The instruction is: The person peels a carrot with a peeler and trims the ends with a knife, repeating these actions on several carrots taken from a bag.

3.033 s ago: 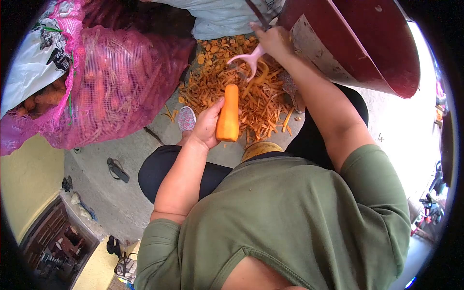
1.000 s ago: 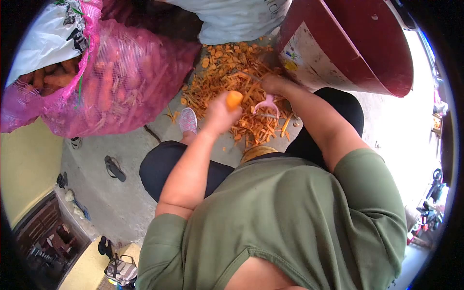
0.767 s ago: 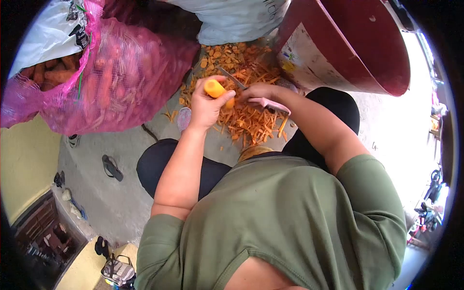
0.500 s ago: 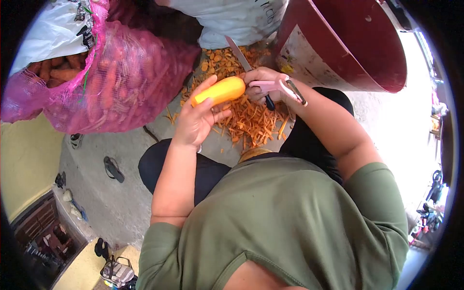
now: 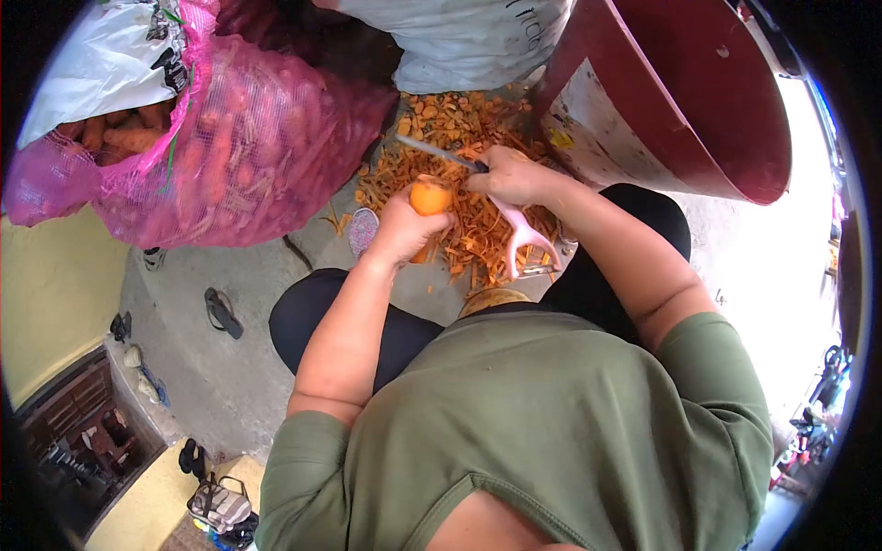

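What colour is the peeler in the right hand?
The peeler is pale pink, seen in the head view.

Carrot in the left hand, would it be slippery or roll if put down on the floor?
Probably stiff: the carrot shows no bend in the grip of the left hand. Its surface looks smooth and bright, so it may be slippery. Being round, it would likely roll on the bare floor.

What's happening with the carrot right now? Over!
Left hand gripping carrot, end up. Right hand holding knife and pink peeler. Peelings heaped underneath, red tub beside.
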A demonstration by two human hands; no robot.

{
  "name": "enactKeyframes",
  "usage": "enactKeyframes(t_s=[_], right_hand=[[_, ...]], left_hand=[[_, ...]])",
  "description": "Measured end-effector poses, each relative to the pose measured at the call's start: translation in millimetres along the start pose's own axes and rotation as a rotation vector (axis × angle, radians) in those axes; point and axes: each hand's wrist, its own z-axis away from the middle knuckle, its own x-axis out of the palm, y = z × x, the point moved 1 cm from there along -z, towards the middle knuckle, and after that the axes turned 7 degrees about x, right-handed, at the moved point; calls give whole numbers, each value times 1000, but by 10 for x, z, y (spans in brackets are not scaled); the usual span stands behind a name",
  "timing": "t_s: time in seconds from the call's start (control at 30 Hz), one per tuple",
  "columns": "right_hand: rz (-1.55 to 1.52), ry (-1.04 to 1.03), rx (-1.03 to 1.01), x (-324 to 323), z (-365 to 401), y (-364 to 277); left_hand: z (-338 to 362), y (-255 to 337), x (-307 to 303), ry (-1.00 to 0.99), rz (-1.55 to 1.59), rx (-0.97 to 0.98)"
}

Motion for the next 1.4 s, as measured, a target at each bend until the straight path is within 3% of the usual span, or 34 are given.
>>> enactKeyframes(t_s=[0.13, 0.33, 0.43, 0.53, 0.63, 0.73, 0.83, 0.87, 1.0, 1.07, 1.2, 1.4], right_hand=[[237, -147, 98, 87, -4, -51], [311, -171, 20, 148, -123, -25], [404, -162, -154, 143, -143, -5], [395, -181, -175, 188, -204, 30], [317, -180, -165, 261, -295, 132], [245, -147, -84, 302, -298, 190], [437, -79, -57, 343, -580, 653], [510, -122, -66, 361, -763, 1077], [686, -83, -35, 222, -615, 1012], [524, -58, -129, 223, -553, 832], [159, -6, -84, 142, -348, 374], [267, -112, -123, 178, -284, 197]], left_hand=[[-152, -154, -59, 85, 49, 99], [-251, -101, -89, 49, -99, 16], [-288, -168, -72, 67, -110, -18], [-254, -116, -33, 46, -134, -112], [-244, -158, -34, -10, -155, -72], [-240, -235, -45, -85, -67, -52], [-154, -135, -93, -301, 124, 9], [-162, -129, -93, -301, 156, 10], [-203, -77, -106, -195, 296, 6], [-253, -134, -108, -152, 404, -35], [-259, -172, -62, -90, 65, 92], [-318, -294, -51, -142, 156, 18]])
